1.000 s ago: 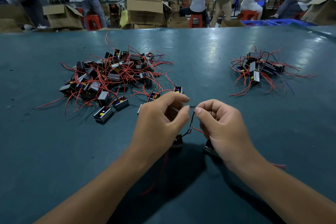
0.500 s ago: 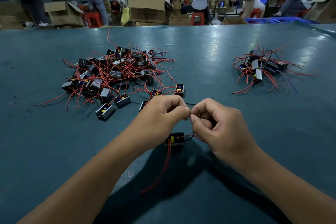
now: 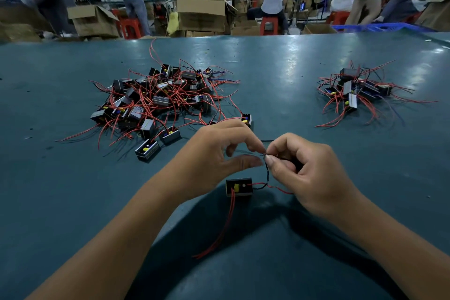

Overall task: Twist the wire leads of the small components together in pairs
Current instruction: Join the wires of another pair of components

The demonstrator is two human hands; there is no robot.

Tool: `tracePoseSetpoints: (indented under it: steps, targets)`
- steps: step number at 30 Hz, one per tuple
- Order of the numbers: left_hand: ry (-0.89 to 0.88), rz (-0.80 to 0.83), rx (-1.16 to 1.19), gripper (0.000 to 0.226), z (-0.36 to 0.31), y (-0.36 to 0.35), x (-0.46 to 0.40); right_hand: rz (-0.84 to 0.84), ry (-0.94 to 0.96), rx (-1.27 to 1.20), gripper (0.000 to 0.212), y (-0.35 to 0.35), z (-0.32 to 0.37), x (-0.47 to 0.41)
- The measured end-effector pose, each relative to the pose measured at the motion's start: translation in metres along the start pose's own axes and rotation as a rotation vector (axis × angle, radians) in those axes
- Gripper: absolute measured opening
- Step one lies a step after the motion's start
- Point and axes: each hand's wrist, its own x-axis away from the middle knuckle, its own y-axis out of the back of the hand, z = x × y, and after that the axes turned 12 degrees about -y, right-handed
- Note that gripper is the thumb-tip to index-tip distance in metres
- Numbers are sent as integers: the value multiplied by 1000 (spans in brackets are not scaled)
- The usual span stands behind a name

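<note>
Since half a second ago the left hand (image 3: 214, 153) has loosened: its thumb has dropped away from the forefinger, leaving a gap where the two were pressed together, while the forefinger tip stays at the wire ends. Right hand (image 3: 309, 173) has kept its place, fingers curled, thumb and forefinger pinching the twisted black leads (image 3: 267, 173) just where they meet the left forefinger. Whether the left hand truly grips the wire or only touches it cannot be told; its fingers are bent but its thumb stands apart. Below the two hands a small black component (image 3: 239, 186) with a yellow part on top hangs or rests just over the bench (image 3: 280, 75), joined to the pinched leads by a short black and red run, and a long red wire (image 3: 224, 226) trails from it toward the near edge. Farther back on the left lies a big pile of components (image 3: 160, 100) tangled in red wires, and well apart on the right a smaller pile (image 3: 358, 90). Beyond the bench are cardboard boxes (image 3: 202, 12), red stools (image 3: 267, 25) and people at other tables.
</note>
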Motion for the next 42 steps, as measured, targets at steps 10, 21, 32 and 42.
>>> tracePoseSetpoints:
  steps: [10, 21, 32, 42]
  targets:
    - [-96, 32, -23, 13, 1, 2, -1, 41, 118, 109, 11, -1, 3, 5]
    - [51, 79, 88, 11, -1, 6, 3, 35, 96, 51, 10, -1, 2, 5]
    - [135, 25, 45, 17, -14, -3, 0, -50, 112, 115, 5, -3, 3, 7]
    - [714, -21, 521, 36, -24, -8, -5, -104, 301, 376, 13, -3, 10, 6]
